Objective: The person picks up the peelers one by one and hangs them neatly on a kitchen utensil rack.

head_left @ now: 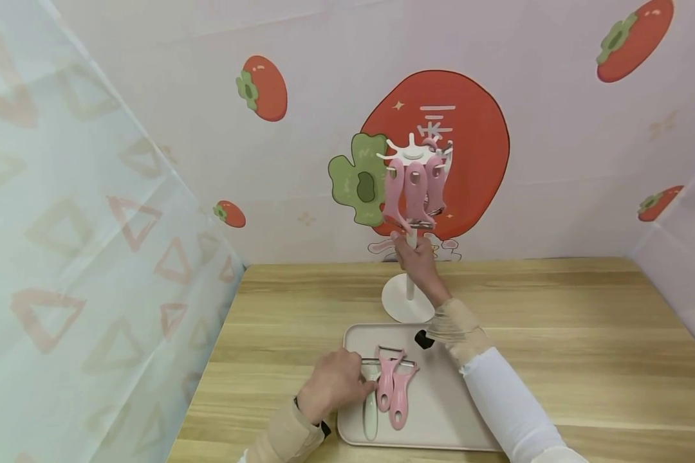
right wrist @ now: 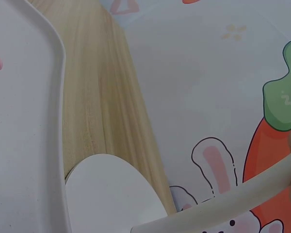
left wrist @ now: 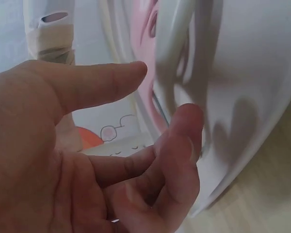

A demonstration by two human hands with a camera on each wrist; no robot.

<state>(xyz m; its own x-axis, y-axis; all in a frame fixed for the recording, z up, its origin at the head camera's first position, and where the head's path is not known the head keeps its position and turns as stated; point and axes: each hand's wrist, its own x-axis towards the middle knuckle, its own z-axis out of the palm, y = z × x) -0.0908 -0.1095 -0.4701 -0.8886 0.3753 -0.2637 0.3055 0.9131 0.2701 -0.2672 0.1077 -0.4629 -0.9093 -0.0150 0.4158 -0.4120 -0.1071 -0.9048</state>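
At tray (head_left: pixel 446 405) | left grip (head_left: pixel 333 381) parted, beside white peeler (head_left: pixel 370 419) | right grip (head_left: pixel 419 263) round pole (right wrist: pixel 233 202)

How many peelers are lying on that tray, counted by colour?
Pink peelers: 2
Greenish-white peeler: 1
Total on the tray: 3

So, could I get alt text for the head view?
A person's right hand grips a white stand hung with pink peelers. The left hand is at a pale green peeler beside two pink ones on a tray.
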